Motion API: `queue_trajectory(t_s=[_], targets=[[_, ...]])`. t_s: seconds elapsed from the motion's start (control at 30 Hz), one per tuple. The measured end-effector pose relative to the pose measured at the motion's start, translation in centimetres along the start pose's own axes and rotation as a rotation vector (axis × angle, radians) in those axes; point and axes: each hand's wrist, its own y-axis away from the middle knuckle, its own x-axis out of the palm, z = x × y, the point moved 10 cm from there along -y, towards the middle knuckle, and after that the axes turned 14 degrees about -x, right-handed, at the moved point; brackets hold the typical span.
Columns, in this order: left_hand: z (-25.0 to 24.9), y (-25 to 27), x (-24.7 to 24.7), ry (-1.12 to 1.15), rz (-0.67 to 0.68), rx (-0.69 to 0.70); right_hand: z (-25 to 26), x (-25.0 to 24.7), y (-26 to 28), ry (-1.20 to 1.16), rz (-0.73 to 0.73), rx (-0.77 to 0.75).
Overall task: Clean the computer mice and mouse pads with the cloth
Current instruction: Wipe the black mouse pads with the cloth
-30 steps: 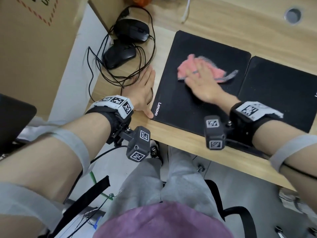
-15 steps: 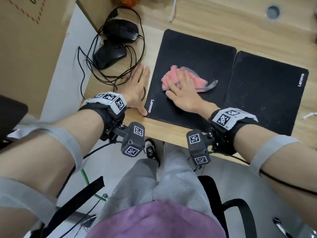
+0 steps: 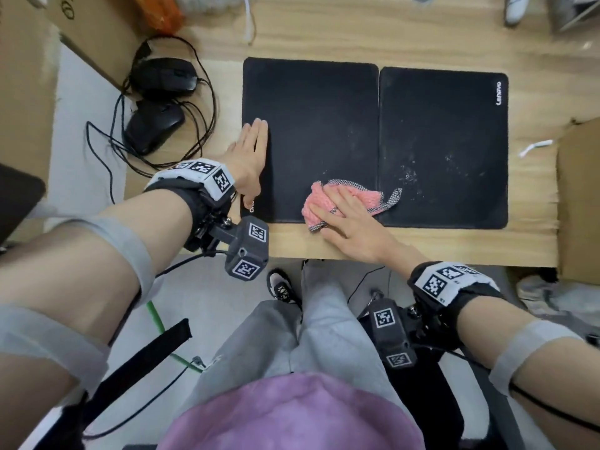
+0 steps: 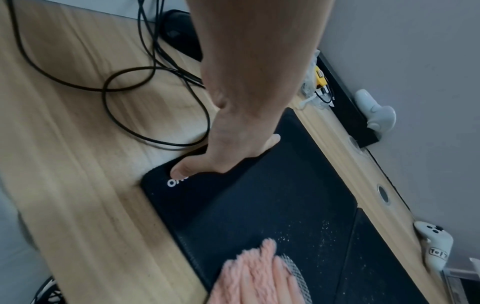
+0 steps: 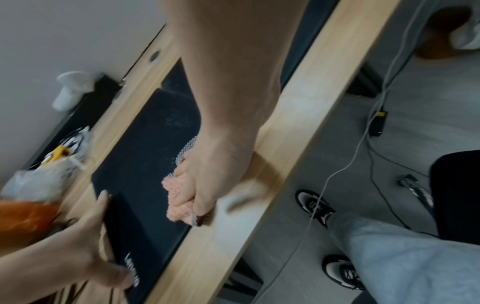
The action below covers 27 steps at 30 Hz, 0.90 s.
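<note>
Pink cloth [image 3: 344,203] under flat right hand [image 3: 354,225]; left wrist view shows thumb pinning pad [image 4: 259,205].

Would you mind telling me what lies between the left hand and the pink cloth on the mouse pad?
Only bare black surface of the left mouse pad lies between the left hand and the pink cloth, shown in the head view.

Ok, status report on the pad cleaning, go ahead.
Left hand flat, pinning left pad edge. Right hand flat on cloth at pad's near edge. White specks on right pad. Mice untouched, cables tangled.
</note>
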Motion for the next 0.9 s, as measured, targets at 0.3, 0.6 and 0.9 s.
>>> queue_trajectory(t_s=[0.3, 0.6, 0.9], targets=[[-0.3, -0.3, 0.2, -0.028, 0.006, 0.008, -3.9, -3.9, -4.1, 0.080, -0.039, 0.042], [0.1, -0.2, -0.2, 0.023, -0.003, 0.045, -7.6, -11.6, -13.4, 0.059, -0.149, 0.159], [0.8, 0.5, -1.0, 0.029, -0.090, 0.040, -10.8, -13.3, -11.5, -0.045, -0.132, 0.242]])
